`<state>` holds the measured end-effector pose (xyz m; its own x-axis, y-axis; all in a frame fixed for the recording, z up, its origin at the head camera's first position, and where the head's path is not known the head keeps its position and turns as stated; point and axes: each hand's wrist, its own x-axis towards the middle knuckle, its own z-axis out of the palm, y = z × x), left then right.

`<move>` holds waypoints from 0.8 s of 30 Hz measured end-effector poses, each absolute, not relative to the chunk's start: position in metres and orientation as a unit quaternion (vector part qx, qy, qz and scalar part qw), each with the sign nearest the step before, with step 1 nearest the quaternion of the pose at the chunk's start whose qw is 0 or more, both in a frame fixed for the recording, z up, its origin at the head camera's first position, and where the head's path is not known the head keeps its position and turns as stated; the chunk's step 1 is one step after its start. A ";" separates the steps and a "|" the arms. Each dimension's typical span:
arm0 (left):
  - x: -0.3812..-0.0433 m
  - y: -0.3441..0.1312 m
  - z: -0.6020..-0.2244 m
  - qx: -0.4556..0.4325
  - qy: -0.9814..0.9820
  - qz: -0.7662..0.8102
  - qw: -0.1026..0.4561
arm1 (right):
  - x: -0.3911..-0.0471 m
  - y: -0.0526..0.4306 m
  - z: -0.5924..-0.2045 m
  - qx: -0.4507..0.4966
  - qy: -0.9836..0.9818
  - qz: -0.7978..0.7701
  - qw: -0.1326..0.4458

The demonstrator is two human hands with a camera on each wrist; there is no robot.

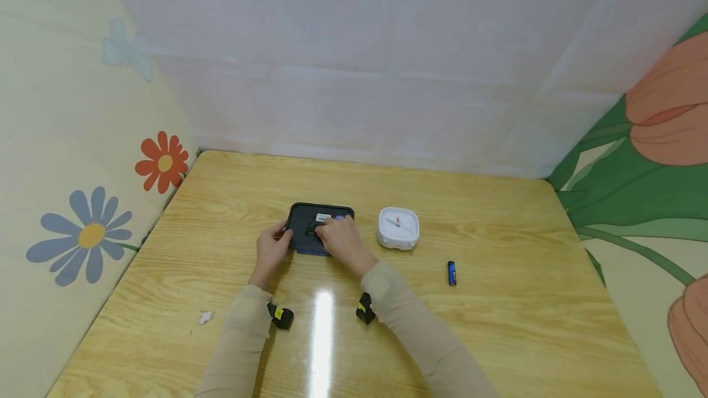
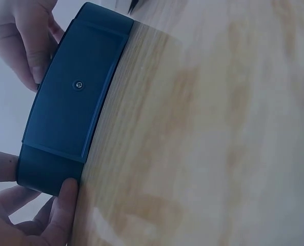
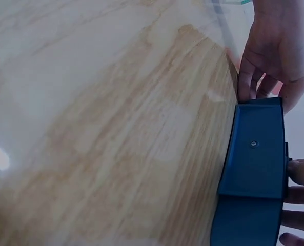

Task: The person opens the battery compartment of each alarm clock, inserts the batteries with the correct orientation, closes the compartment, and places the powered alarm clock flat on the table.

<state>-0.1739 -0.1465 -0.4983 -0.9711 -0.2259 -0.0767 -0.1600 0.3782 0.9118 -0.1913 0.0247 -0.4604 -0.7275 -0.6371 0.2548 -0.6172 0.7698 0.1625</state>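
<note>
A black rectangular device [image 1: 301,218] lies on the table with a label [image 1: 323,217], a purple round sticker and a dark recess on its upward face. My left hand [image 1: 273,247] grips its left end, thumb on top. Bent over the middle, my right hand [image 1: 344,241] has its fingertips at the recess, where they pinch a small dark part; I cannot tell whether that part is loose. In the left wrist view, the device's long side [image 2: 72,102] shows one screw. The right wrist view shows the same side [image 3: 254,159] resting against the tabletop.
Right of the device stands a small white clock [image 1: 398,228], its dial facing up. A blue battery [image 1: 452,273] lies farther right on the wooden table [image 1: 498,324]. A small white patch [image 1: 205,317] marks the table's left. A pale cloth [image 1: 387,109] hangs behind the back edge.
</note>
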 end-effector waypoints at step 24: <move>-0.174 -0.147 -0.497 0.114 -0.829 -0.547 0.020 | -0.194 0.026 -0.461 0.346 -0.927 -0.046 0.139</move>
<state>-0.1741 -0.1474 -0.4969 -0.9733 -0.2108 -0.0909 -0.1663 0.3749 0.9120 -0.1943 0.0255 -0.4614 -0.7219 -0.6539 0.2265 -0.6285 0.7565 0.1807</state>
